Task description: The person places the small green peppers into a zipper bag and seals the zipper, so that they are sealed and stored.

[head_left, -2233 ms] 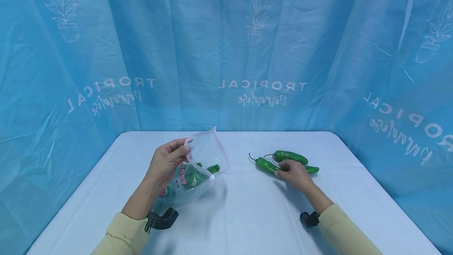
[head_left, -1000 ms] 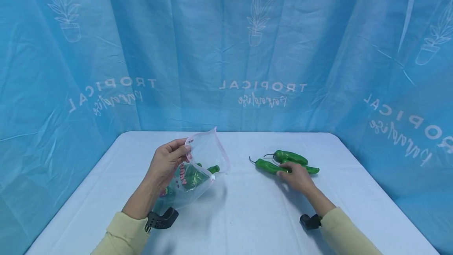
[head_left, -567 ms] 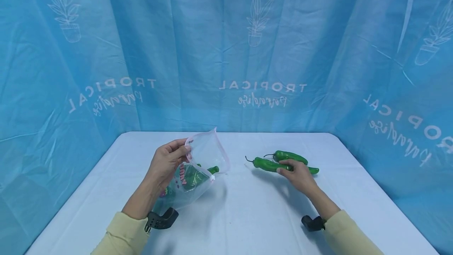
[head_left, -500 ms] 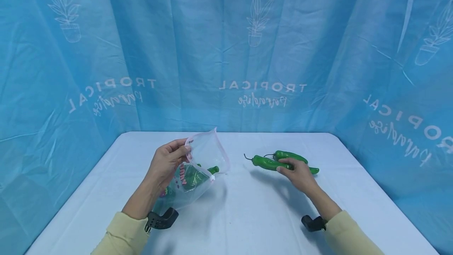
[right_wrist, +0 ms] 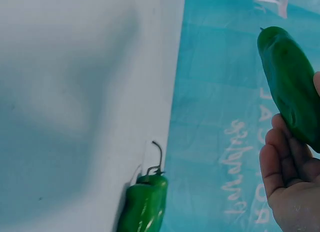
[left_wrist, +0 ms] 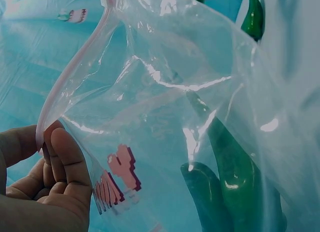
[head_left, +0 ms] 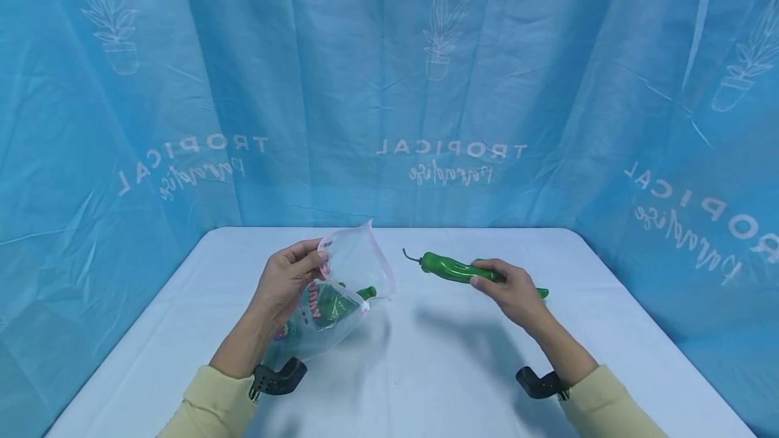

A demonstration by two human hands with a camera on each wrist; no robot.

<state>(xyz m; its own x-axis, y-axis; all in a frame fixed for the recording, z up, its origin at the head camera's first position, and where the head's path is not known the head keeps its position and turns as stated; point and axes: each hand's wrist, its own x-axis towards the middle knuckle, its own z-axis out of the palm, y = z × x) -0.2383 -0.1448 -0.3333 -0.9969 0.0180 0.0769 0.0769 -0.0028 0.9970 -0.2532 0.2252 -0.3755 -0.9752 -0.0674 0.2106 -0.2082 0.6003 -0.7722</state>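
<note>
In the head view my left hand [head_left: 286,282] pinches the pink-edged rim of a clear zip bag [head_left: 359,255], whose mouth gapes to the right. Green peppers [head_left: 331,306] lie inside it; the left wrist view shows two of them, one a long pepper [left_wrist: 235,177], through the plastic. My right hand [head_left: 514,293] grips a green pepper [head_left: 447,267] near its tip end, raised above the table, stem pointing left toward the bag. Behind that hand a pepper tip [head_left: 543,293] shows on the table. In the right wrist view a pepper [right_wrist: 145,202] lies there, partly cut off.
A white cloth covers the table [head_left: 420,370]. Blue printed curtains [head_left: 389,86] hang behind it and at both sides. A black wrist camera [head_left: 280,377] is strapped to the left wrist, another black camera [head_left: 538,384] to the right.
My right hand has picked the front pepper up off the table and moved it up and left toward the bag. Its shadow has drawn away below. The left hand and bag stay put.
</note>
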